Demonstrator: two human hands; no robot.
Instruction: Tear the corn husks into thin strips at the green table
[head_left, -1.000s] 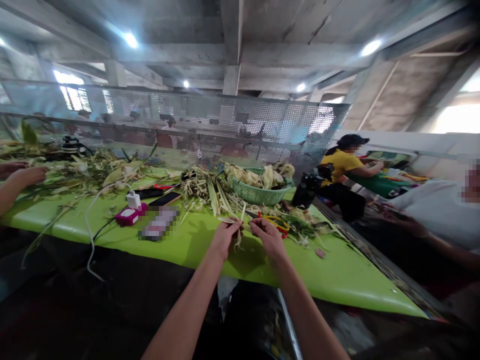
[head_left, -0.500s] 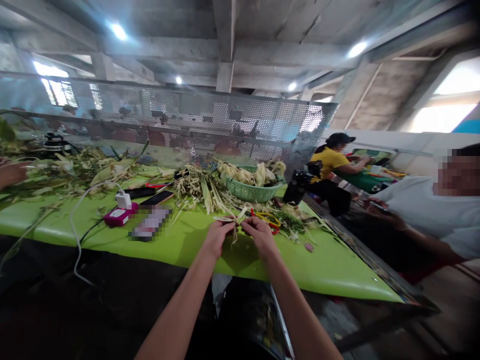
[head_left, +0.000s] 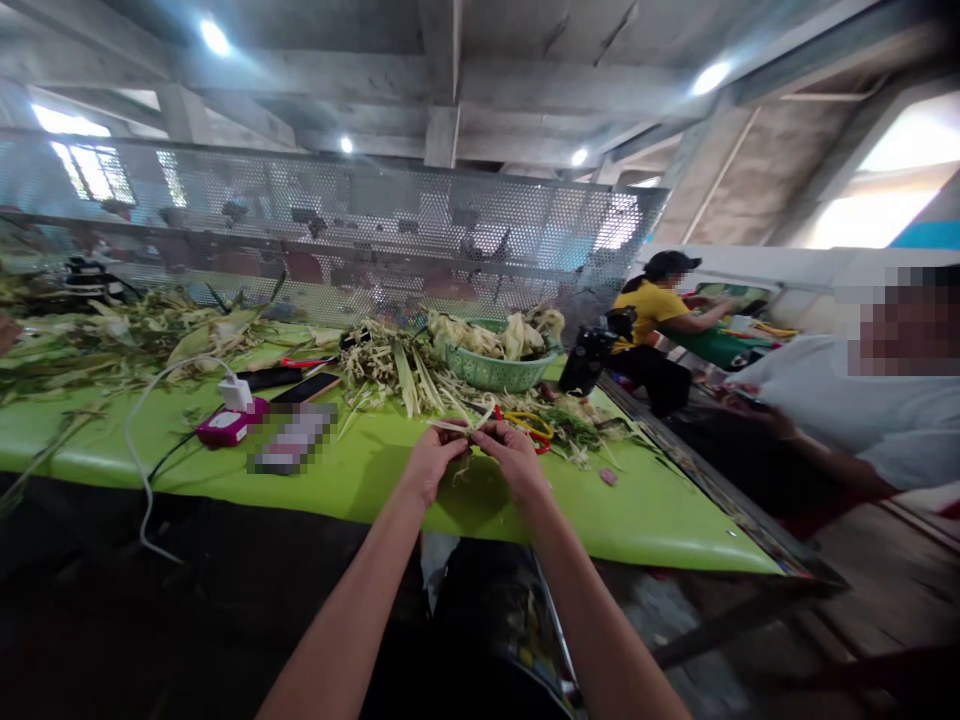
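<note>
Both hands are together over the front part of the green table (head_left: 360,485), a little in from its front edge. The left hand (head_left: 433,462) pinches the pale strips (head_left: 466,432) between thumb and fingers, and the right hand (head_left: 514,455) grips the same strips from the other side, its fingertips close to those of the left. The strips cross between the hands, with loose ends poking up and hanging below; they look like dried husk, though whether they are knotted is too small to tell.

Just beyond the right hand lie scissors (head_left: 546,436) with yellow and red handles, beside some green scraps (head_left: 574,430). A small pink piece (head_left: 608,477) lies nearer the right edge. Toward the far edge stands a green basket (head_left: 499,374) filled with pale husks (head_left: 517,337), with a heap of dry strips (head_left: 375,372) on its left and a dark jar (head_left: 583,362) on its right.

Left of the hands are a dark phone (head_left: 307,388) and a purple power strip (head_left: 226,427) with a white charger (head_left: 237,394) plugged in. More husks (head_left: 157,335) cover the far left part of the table.
</note>
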